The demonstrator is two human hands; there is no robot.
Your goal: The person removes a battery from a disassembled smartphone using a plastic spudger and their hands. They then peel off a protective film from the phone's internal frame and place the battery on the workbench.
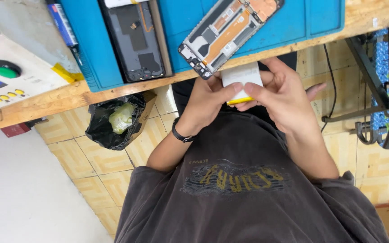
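Both my hands hold a flat white battery pack point(241, 75) with a yellow strip along its lower edge, just below the table's front edge and above my lap. My left hand point(208, 104), a black band on its wrist, grips the pack from the left. Fingers of my right hand point(284, 96) curl over the pack's right side and pinch the yellow edge. An opened phone point(228, 31) with its orange and metal insides showing lies on the blue work mat point(325, 18), one corner overhanging the table near my left hand.
A second opened phone shell point(136, 40) lies on the mat's left part. A blue-handled tool point(64, 24) and a white device with a green button point(6, 69) sit on the wooden table point(46, 101). A black-bagged bin point(118, 119) stands on the tiled floor. A metal frame point(383, 90) is at right.
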